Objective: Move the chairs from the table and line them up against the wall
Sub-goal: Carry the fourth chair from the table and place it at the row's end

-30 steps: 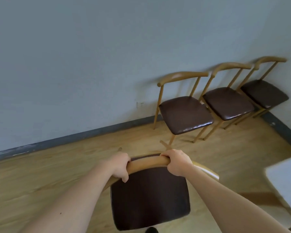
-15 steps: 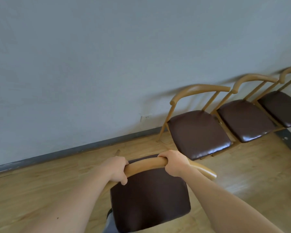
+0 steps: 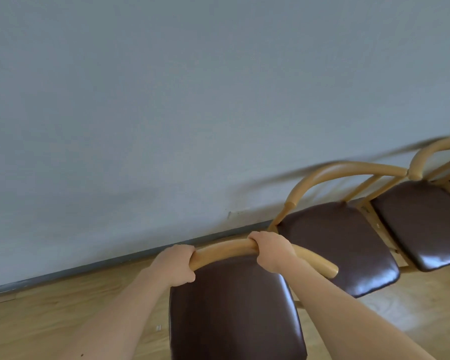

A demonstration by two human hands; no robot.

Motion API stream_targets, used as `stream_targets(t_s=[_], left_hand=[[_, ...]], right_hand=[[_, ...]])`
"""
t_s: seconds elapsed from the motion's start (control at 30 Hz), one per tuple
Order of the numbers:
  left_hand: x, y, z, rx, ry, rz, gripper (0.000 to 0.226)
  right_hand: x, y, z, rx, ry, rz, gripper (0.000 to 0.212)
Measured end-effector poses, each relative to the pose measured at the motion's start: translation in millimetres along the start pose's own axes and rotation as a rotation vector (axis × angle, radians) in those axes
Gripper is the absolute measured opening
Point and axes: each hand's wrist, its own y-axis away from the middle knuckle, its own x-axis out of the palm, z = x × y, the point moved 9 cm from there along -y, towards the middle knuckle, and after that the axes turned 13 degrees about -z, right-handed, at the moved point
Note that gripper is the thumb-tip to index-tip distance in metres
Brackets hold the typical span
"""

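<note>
I hold a wooden chair (image 3: 234, 313) with a dark brown padded seat by its curved backrest rail. My left hand (image 3: 176, 266) grips the rail's left part and my right hand (image 3: 272, 252) grips it near the middle. The chair is close to the grey wall (image 3: 192, 113), its seat facing me, its legs hidden. To its right, a matching chair (image 3: 340, 245) stands with its back against the wall, and a second one (image 3: 424, 222) stands beside that at the frame's right edge.
A dark skirting board (image 3: 94, 266) runs along the foot of the wall. Light wooden floor (image 3: 50, 320) lies open to the left of the held chair. A small wall socket (image 3: 229, 215) sits low on the wall.
I have carried the chair closer to the wall and to the row of chairs. The row has slid to the right of the view, and the white table edge is gone.
</note>
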Motion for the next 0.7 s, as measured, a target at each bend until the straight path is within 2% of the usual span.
stream_targets(t_s=[0.13, 0.3, 0.5, 0.7], left_hand=[[-7, -44, -1, -0.043, 0.001, -0.084, 0.04], [-4, -71, 26, -0.151, -0.028, -0.123, 0.038], [-14, -101, 56, -0.198, -0.036, -0.097, 0.023], [-15, -131, 78, -0.167, -0.02, -0.086, 0.025]], right_hand=[[-10, -45, -4, -0.047, -0.004, -0.082, 0.046], [-8, -79, -6, -0.044, 0.016, -0.124, 0.038], [-10, -115, -3, 0.009, 0.007, -0.249, 0.05], [-6, -130, 21, 0.048, -0.03, -0.34, 0.058]])
